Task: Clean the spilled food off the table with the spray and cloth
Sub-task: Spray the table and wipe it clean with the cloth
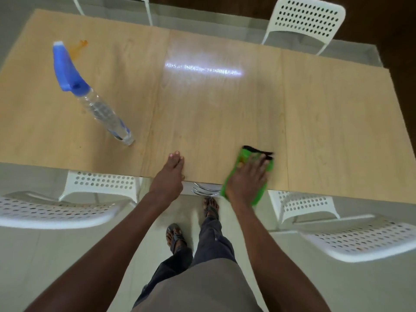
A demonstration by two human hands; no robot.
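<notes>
A green cloth [242, 163] with a black edge lies at the near edge of the wooden table [202, 104], partly hanging over it. My right hand [249, 176] presses flat on the cloth with straight fingers. My left hand [172, 170] rests on the table's near edge, fingers straight, holding nothing. A clear spray bottle [99, 106] with a blue trigger head stands on the left of the table. An orange spill [78, 47] marks the far left of the table, just behind the bottle's head.
White perforated chairs stand around the table: one at the far right [306, 19], two near left [56, 212] and two near right [360, 239]. Chrome table legs [203, 191] show under the near edge. My feet stand on a pale tiled floor.
</notes>
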